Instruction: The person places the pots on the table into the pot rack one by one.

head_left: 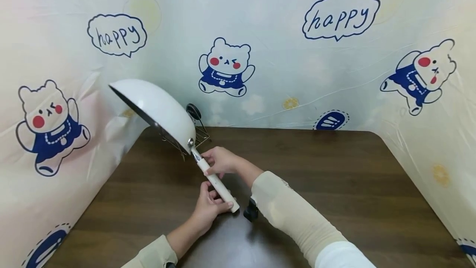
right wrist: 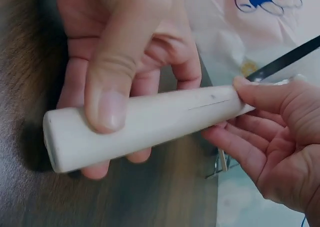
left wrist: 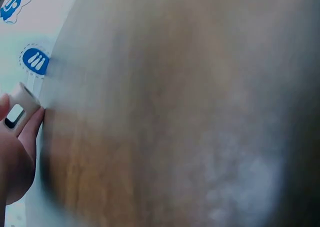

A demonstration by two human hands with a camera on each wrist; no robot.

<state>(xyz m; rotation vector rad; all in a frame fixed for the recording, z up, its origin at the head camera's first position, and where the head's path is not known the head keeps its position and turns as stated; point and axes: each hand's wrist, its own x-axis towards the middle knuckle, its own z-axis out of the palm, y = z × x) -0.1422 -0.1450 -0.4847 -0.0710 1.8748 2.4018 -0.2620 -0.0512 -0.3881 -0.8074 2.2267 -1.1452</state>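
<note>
Pan [head_left: 158, 108] is lifted off the tabletop [head_left: 334, 185], tilted toward 10 o'clock over the wire rack [head_left: 198, 135]; left hand [head_left: 210, 206] and right hand [head_left: 221, 160] both grip its handle [head_left: 217, 183]; not yet set down.

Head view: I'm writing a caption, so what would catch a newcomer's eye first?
A white pan tilted in the air at left, over a brown table. Both hands grip its pale handle: the left hand near the end, the right hand closer to the pan. Behind, a cartoon-bear backdrop reads "happy".
</note>
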